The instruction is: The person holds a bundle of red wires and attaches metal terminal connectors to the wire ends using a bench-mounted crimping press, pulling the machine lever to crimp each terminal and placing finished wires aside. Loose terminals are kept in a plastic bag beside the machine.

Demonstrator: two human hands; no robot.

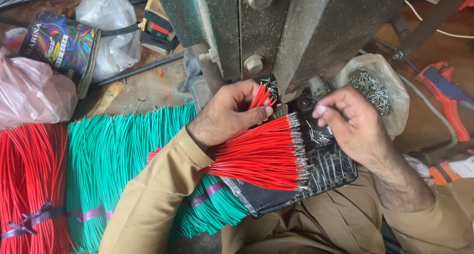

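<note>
Left hand grip: the left hand [228, 114] is clenched on a small bunch of red wires [260, 97], their ends pointing up toward the foot of the press [296, 31].
Right hand grip: the right hand [348, 123] has its fingers curled just beside the press foot, thumb and forefinger pinched together; whether a metal tip sits between them is too small to tell.
Done so far: a fan of red wires [261, 157] lies on the black tray [276, 199] under the left wrist, each far end already capped with a silver tip.
Left in hand: the bunch in the left fist shows bare red ends, so it looks not yet tipped.
Supply of tips: loose silver pieces lie on the tray near the right hand, and more fill a clear bag [377, 91] behind it.
Stock waiting: tied bundles of green wires [113, 165] and red wire bundles [29, 185] lie to the left, untouched, suggesting much work remains.
</note>
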